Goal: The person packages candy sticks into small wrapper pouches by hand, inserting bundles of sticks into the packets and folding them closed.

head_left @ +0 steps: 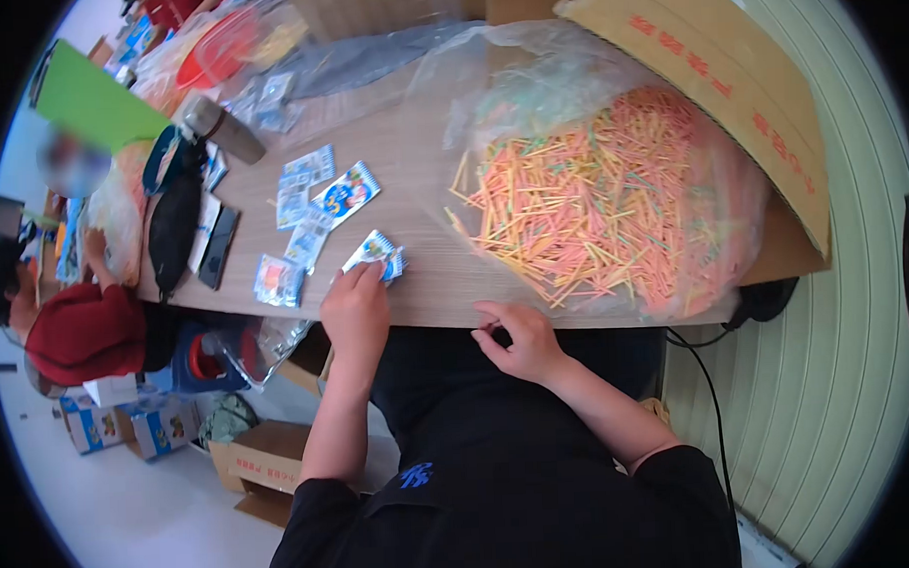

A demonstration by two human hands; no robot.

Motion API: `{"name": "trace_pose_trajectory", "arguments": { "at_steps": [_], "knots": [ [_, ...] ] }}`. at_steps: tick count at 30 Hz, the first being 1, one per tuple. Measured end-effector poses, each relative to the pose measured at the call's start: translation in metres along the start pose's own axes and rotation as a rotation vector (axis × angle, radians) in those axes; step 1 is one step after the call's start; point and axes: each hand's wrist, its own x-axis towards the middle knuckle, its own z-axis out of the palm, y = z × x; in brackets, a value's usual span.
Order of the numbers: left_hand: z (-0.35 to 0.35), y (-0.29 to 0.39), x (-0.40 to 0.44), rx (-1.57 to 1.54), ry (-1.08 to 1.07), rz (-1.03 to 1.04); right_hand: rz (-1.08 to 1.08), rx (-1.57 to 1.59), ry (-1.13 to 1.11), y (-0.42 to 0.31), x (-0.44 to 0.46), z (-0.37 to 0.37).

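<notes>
My left hand (355, 305) is closed on the lower edge of a small blue and white packet (376, 253) near the table's front edge. My right hand (520, 340) rests at that edge with its fingers curved and apart, holding nothing. Several more packets lie beyond my left hand: a blue one (348, 193), paler ones (292, 200), and one with something reddish inside (278, 280). To the right, a clear plastic bag (543, 91) lies open around a large heap of thin pink, yellow and green sticks (592, 199).
A cardboard box (713, 75) stands behind and right of the bag. On the left of the table (409, 135) are a metal flask (224, 130), a phone (219, 249) and a black pouch (175, 234). A person in red (91, 332) sits at far left.
</notes>
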Motion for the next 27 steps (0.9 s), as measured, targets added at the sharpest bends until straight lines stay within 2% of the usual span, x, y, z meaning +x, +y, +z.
{"name": "trace_pose_trajectory", "arguments": {
  "at_steps": [1, 2, 5, 6, 8, 10, 11, 13, 16, 18, 19, 27],
  "knots": [
    [0.002, 0.001, 0.001, -0.049, 0.109, 0.088, 0.037, 0.070, 0.006, -0.002, 0.001, -0.001],
    [0.006, 0.004, 0.000, -0.057, 0.105, 0.093, 0.071, 0.149, 0.005, -0.003, 0.000, -0.002],
    [-0.004, 0.035, 0.003, -0.624, -0.027, -0.108, -0.019, 0.083, 0.090, -0.024, 0.010, -0.017],
    [-0.003, 0.042, 0.004, -0.611, -0.022, -0.110, -0.074, 0.051, 0.133, -0.031, 0.016, -0.023],
    [-0.001, 0.057, 0.005, -0.810, -0.023, -0.132, -0.147, -0.009, 0.170, -0.049, 0.027, -0.035],
    [0.001, 0.069, 0.006, -0.792, 0.019, -0.064, -0.281, -0.163, 0.250, -0.061, 0.034, -0.045],
    [0.002, 0.074, 0.005, -0.785, 0.056, 0.002, -0.283, -0.163, 0.257, -0.063, 0.036, -0.045],
    [0.001, 0.078, 0.008, -0.785, 0.090, 0.080, -0.197, -0.142, 0.266, -0.067, 0.036, -0.048],
    [0.003, 0.084, 0.011, -0.675, 0.175, 0.312, -0.080, -0.071, 0.270, -0.071, 0.032, -0.050],
    [0.005, 0.086, 0.009, -0.688, 0.176, 0.302, 0.062, 0.078, 0.258, -0.073, 0.029, -0.050],
    [0.006, 0.087, 0.007, -0.694, 0.178, 0.290, 0.066, 0.075, 0.261, -0.073, 0.028, -0.050],
    [0.008, 0.089, 0.004, -0.690, 0.185, 0.300, -0.062, -0.084, 0.323, -0.062, 0.027, -0.052]
  ]
}}
